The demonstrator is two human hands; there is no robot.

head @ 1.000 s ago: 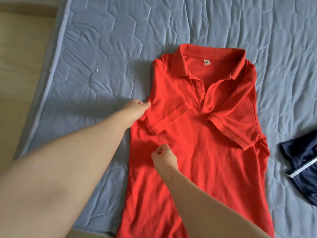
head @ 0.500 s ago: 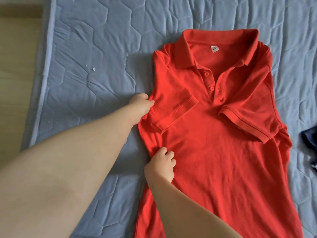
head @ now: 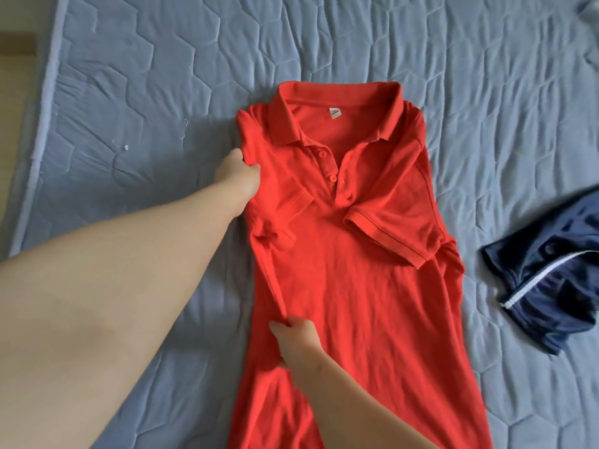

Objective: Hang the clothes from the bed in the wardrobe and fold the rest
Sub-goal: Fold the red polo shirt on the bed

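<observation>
Blue quilted mattress [head: 155,92] bears a red polo shirt [head: 350,254]; left hand [head: 238,176] grips its shoulder edge; right hand [head: 296,343] pinches that edge lower; navy garment [head: 547,280] lies apart.

Two garments lie on one bed [head: 162,76] with a quilted blue-grey cover: one red polo shirt [head: 356,270] in the middle and one dark navy garment [head: 551,286] with a single white stripe at the right. The shirt has one collar [head: 337,92], one white neck label [head: 334,113], two red buttons, an upper button [head: 322,153] and a lower button [head: 332,178], and two short sleeves, the left sleeve [head: 285,205] and the right sleeve [head: 385,234], both folded in. Two hands on bare arms reach in from the near side, the left hand [head: 238,176] and the right hand [head: 296,340], each holding the shirt's left edge, and one strip of floor [head: 13,124] shows at the far left.
</observation>
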